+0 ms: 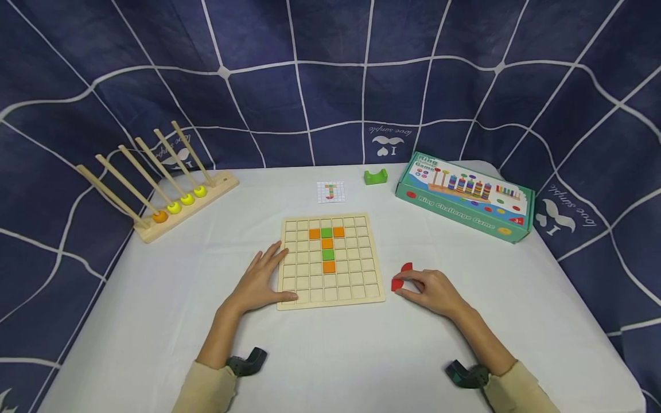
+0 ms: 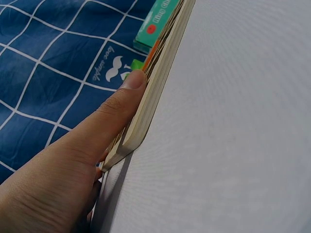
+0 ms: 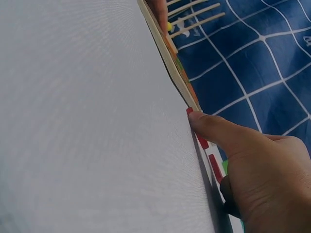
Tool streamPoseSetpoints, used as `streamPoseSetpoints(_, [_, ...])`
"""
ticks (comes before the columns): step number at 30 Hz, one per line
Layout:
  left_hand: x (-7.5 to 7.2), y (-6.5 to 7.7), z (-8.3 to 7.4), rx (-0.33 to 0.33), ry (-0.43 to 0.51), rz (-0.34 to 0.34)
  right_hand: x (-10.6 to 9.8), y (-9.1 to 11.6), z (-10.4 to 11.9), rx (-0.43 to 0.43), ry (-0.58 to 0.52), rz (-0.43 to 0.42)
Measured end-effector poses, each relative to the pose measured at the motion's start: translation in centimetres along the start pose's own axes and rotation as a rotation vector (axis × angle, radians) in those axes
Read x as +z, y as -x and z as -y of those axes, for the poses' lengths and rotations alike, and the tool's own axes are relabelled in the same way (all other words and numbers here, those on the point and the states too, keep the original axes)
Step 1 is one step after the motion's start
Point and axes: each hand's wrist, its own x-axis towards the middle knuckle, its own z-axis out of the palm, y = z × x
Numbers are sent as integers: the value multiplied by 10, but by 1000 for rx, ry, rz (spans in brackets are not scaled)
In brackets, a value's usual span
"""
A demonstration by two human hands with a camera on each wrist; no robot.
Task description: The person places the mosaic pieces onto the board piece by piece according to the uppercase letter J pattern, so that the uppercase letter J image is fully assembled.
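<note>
A wooden grid board [image 1: 356,289] lies on the table with orange tiles [image 1: 329,267] and green tiles [image 1: 327,254] set in a T shape. My left hand [image 1: 260,281] rests at the board's left side, fingertips on its edge and thumb near the front left corner. In the left wrist view that thumb [image 2: 114,109] lies along the board's front edge. Right of the board, my right hand [image 1: 434,291] pinches a red tile [image 1: 396,285] between thumb and index finger. Another red tile [image 1: 407,267] with a curved side lies just behind it, partly hidden by the fingers.
Behind the board lies a small card [image 1: 330,192] printed with a coloured J on a grid. A green curved block [image 1: 375,176] stands beside a green Ring Challenge Game box [image 1: 465,198] at the back right. At the left is a wooden peg rack [image 1: 191,212] with orange and yellow beads.
</note>
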Motion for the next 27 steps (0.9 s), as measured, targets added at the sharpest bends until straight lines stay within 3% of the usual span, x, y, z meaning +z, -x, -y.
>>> streamPoseSetpoints(9, [-1, 0, -1, 2, -7, -1, 0, -3, 0, -48, 4, -38])
streamPoseSetpoints(15, [-1, 0, -1, 21, -1, -21, 2, -16, 5, -101, -12, -60])
streamPoseSetpoints(27, [0, 1, 0, 18, 1, -17, 33, -57, 34, -184, -28, 26])
